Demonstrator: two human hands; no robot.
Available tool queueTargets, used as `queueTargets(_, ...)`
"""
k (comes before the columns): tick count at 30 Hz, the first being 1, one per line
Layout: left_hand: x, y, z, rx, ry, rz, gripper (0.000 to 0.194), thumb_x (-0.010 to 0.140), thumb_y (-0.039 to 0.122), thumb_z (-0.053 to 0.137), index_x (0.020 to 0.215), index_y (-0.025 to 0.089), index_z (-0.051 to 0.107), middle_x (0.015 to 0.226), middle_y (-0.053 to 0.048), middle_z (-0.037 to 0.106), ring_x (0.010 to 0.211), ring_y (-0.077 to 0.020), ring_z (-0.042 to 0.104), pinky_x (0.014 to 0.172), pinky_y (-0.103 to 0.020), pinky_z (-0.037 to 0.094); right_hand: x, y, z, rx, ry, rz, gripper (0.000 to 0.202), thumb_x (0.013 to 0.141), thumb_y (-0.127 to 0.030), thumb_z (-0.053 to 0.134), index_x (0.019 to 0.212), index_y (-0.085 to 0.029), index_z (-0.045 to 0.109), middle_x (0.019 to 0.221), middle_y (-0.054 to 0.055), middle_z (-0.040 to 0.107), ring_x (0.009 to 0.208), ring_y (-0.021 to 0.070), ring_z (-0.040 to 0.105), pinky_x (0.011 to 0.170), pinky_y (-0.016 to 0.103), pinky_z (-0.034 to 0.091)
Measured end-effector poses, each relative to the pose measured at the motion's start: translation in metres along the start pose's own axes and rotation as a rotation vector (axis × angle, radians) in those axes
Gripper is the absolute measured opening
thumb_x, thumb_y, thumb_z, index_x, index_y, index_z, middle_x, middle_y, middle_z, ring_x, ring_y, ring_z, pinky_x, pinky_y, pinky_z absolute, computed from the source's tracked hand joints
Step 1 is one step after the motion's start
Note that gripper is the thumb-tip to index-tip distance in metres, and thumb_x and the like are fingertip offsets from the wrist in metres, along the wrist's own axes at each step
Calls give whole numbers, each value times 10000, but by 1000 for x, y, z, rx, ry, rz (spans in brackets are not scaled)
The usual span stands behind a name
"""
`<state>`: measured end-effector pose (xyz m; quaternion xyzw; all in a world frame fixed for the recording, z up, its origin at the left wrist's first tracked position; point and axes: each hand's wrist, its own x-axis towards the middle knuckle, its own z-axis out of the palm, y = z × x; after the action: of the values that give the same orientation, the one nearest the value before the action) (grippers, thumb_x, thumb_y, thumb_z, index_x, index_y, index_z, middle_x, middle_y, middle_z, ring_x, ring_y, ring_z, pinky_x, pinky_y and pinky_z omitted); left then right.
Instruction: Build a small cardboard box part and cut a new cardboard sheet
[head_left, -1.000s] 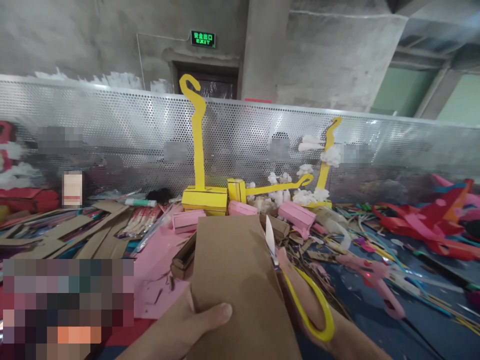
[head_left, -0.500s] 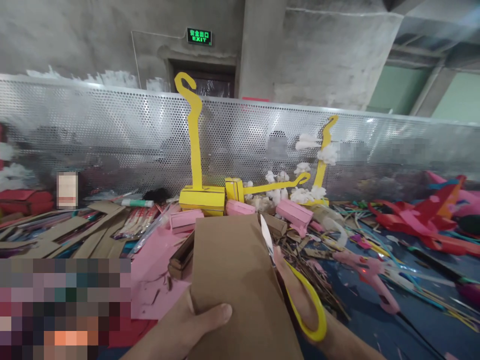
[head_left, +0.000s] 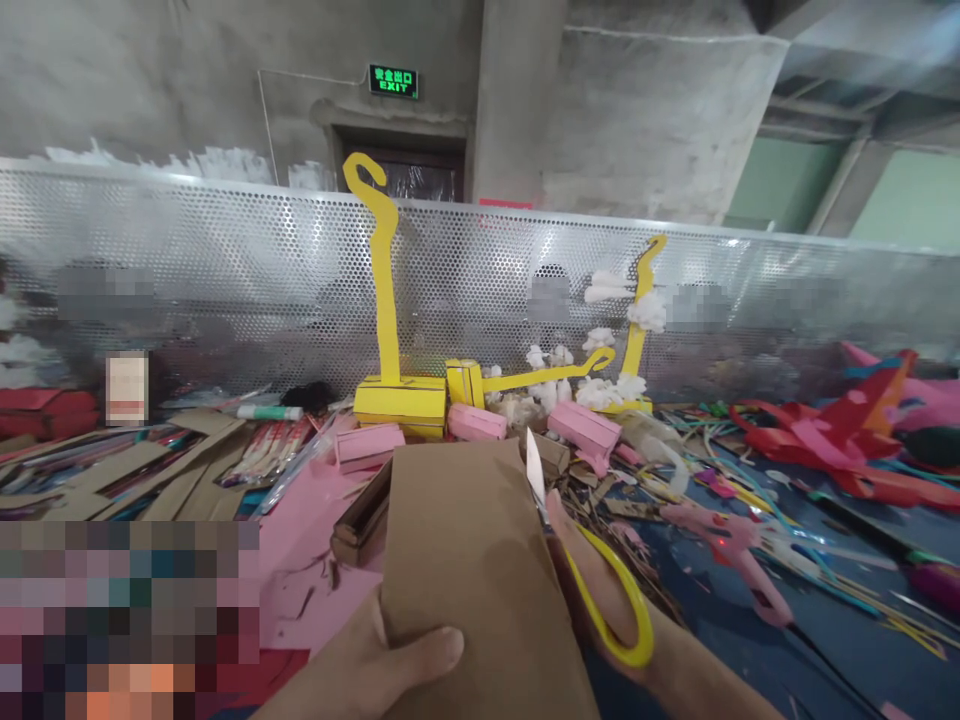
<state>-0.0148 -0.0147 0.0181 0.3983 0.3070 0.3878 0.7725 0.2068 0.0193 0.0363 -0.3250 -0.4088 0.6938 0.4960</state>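
Observation:
A flat brown piece of cardboard (head_left: 480,580) fills the near middle of the head view. My left hand (head_left: 401,645) grips its left edge, thumb lying across the top face and fingers hidden beneath. At the right edge, my right hand (head_left: 600,590) holds scissors (head_left: 634,625) with yellow handles. One pale blade rises above the cardboard's upper right edge; the other blade is hidden. Most of my right fingers are out of sight behind the handle and the board. Behind the board lie small pink boxes (head_left: 583,428) and a brown cardboard box piece (head_left: 364,515).
Yellow hook-topped models (head_left: 400,400) stand by a perforated metal barrier (head_left: 247,270). A pink glue gun (head_left: 739,550) with a lit red light lies right, near a red paper model (head_left: 847,430). Cardboard strips (head_left: 202,450) and pink sheets (head_left: 315,570) cover the left.
The view has shifted slightly, so the background sits a little lower and to the left. Both hands keep their hold, and the scissors stay at the cardboard's right edge.

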Motion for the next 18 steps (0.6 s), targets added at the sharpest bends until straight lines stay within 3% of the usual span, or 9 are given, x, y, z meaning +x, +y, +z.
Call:
queueTargets(8,0,3,1,42,14,-43,707,727,360,834,1373,220,585,1226,-152,726,1134,-370,672,1041,-546,453,3,7,0,-3,102,-40,654,804,-657,681,1300,-230,673,1224,74,733,1265,317,598,1157,493,371)
queueTargets(18,1,2,2,33,22,-26,759,714,357,842,1403,228,552,1243,-149,719,1137,-367,669,1041,-546,451,3,7,4,65,29,6,725,793,-699,658,1298,-179,664,1217,106,733,1245,329,612,1124,508,405)
